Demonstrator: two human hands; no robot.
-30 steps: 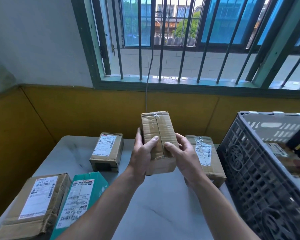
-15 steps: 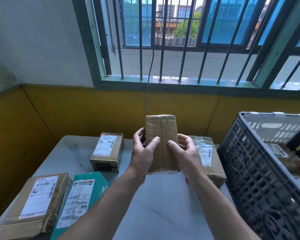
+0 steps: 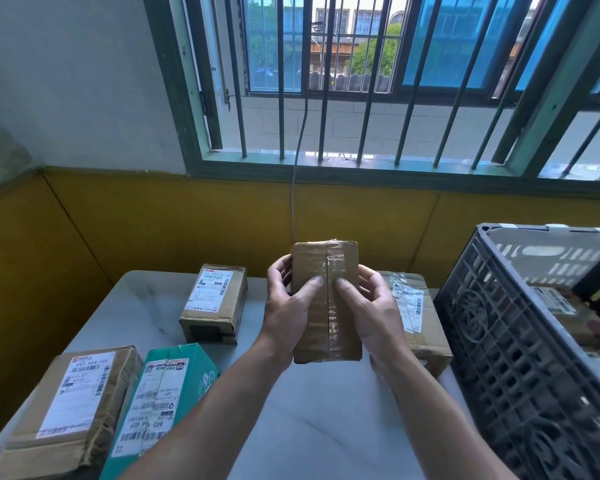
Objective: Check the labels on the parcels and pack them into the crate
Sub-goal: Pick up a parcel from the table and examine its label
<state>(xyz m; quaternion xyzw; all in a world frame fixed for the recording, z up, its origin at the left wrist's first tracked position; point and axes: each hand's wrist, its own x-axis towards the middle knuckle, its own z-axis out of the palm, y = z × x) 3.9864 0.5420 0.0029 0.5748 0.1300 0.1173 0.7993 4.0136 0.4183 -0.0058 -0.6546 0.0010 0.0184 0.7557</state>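
A small brown cardboard parcel [image 3: 326,299] is held upright above the table, its taped seam side facing me with no label showing. My left hand [image 3: 288,313] grips its left edge and my right hand [image 3: 374,313] grips its right edge, both thumbs pressed on the front. The dark grey plastic crate [image 3: 506,341] stands at the right, with a labelled parcel [image 3: 565,310] inside it.
On the white table [image 3: 326,420] lie a small labelled box [image 3: 215,303], a large brown parcel [image 3: 70,410], a teal box [image 3: 167,403] and a taped parcel [image 3: 416,317] behind my right hand. A yellow wall and a barred window are beyond.
The parcel has been turned in my hands from a tilt to upright, bringing its taped flat side square to me. My thumbs have shifted toward the centre seam.
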